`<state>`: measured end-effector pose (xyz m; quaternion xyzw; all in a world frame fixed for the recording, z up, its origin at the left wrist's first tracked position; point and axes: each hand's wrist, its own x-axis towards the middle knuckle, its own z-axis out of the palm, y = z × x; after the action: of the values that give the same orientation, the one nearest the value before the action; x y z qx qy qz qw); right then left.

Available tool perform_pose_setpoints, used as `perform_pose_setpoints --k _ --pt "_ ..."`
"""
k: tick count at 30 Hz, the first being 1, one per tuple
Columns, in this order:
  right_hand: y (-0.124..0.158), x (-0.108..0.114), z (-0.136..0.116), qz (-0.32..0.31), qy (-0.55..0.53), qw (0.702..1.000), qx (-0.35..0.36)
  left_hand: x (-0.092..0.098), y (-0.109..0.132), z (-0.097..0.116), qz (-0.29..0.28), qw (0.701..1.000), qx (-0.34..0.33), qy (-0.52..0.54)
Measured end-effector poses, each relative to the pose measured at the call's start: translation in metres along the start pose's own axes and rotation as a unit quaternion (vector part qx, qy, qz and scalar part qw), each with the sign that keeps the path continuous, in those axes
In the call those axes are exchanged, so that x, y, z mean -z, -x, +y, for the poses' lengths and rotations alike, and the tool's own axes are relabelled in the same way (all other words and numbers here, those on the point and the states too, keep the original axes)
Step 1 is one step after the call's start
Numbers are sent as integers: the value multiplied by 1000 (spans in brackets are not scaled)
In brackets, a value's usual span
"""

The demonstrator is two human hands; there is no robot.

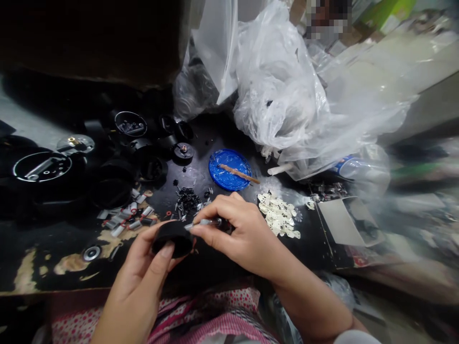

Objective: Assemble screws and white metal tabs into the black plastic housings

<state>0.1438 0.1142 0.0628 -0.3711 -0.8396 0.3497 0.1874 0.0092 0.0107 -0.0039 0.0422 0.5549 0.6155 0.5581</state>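
Observation:
My left hand [147, 263] is closed around a black round cup-shaped part [174, 241], its hollow side turned toward me and my thumb at its near edge. My right hand [238, 229] pinches a slim silver knife-like tool [206, 222] with a dark end inside the palm. The tool's pale tip meets or nearly meets the part's right rim; exact contact is unclear. Just beyond the hands lies a pile of small black pieces and springs [188, 200]. Right of my right hand are many flat cream-coloured plates [278, 214].
A blue lid [225, 162] smeared with a whitish substance bears a wooden stick [238, 173]. Black round housings [43, 167] crowd the left. Small grey cylinders [127, 217] and a metal ring [92, 253] lie nearer. Plastic bags [279, 76] and a cardboard box [340, 222] stand right.

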Motion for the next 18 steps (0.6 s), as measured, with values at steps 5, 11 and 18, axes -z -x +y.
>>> perform_pose_setpoints --k 5,11,18 --pt "5 6 10 -151 -231 957 -88 7 1 -3 -52 997 52 -8" --pt "15 0 22 -203 -338 903 -171 17 16 -1 -90 985 88 -117" --pt "9 -13 19 -203 -276 928 -148 26 15 -1 -72 988 86 -109"
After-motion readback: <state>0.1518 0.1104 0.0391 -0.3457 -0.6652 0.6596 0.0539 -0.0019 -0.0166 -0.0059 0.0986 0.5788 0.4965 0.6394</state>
